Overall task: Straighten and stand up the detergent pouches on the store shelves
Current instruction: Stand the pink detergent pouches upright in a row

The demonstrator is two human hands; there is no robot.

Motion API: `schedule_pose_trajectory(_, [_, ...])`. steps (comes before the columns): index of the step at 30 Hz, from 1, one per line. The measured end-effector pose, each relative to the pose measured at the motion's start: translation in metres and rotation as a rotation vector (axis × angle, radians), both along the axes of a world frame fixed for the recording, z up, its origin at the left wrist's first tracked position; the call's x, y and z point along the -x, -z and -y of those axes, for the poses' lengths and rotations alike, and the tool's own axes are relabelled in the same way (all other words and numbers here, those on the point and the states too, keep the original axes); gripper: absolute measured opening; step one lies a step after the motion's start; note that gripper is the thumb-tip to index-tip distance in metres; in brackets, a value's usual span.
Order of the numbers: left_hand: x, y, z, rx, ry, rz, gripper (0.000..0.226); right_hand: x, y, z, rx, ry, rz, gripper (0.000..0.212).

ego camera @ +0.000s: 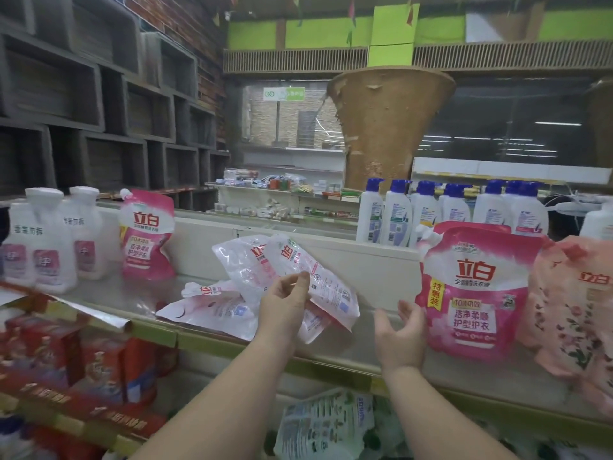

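- Left hand (285,300) pinches a slumped white pouch (318,283), tilted, apparently lifting it to stand it.
- Right hand (403,336) is released, fingers spread beside the big pink pouch (474,293), ready to steady it.
- On the shelf (365,346): two more white pouches lying flat, maybe three — overlap blurs it.
- Behind: small pink pouch (147,235) upright; seven blue-capped bottles (398,214).

A store shelf (331,351) is being occupied by standing pink pouches (471,293), toppled white pouches (212,307) and white bottles (43,247).
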State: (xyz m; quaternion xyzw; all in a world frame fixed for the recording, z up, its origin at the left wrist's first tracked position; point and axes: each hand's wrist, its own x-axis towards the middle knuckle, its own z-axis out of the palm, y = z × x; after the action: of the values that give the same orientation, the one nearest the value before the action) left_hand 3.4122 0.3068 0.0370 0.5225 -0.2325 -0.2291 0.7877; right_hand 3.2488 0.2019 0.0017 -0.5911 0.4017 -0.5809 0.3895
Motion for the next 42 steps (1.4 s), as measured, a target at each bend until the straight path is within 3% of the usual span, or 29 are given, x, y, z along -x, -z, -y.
schedule_pose_trajectory(6, [-0.018, -0.016, -0.019, 0.028, -0.014, -0.038, 0.023, -0.037, -0.002, -0.021, -0.005, -0.023, -0.009, 0.056])
schedule_pose_trajectory(13, [-0.033, -0.027, -0.037, 0.066, -0.047, -0.033, 0.034, -0.069, -0.009, -0.041, 0.001, -0.023, -0.022, 0.053])
schedule_pose_trajectory(21, [-0.044, -0.042, -0.038, 0.033, -0.098, -0.002, 0.029, -0.096, -0.020, -0.046, 0.051, -0.067, -0.074, 0.055])
schedule_pose_trajectory(30, [-0.045, -0.057, -0.022, -0.098, -0.088, 0.073, 0.062, -0.113, -0.027, -0.044, 0.162, -0.190, -0.306, 0.061])
schedule_pose_trajectory(37, [-0.050, -0.057, -0.007, -0.198, -0.175, 0.083, 0.053, -0.138, -0.030, -0.035, 0.201, -0.302, -0.378, 0.067])
schedule_pose_trajectory(42, [-0.050, -0.065, 0.004, -0.307, -0.148, 0.160, 0.055, -0.149, -0.035, -0.026, 0.234, -0.323, -0.434, 0.058])
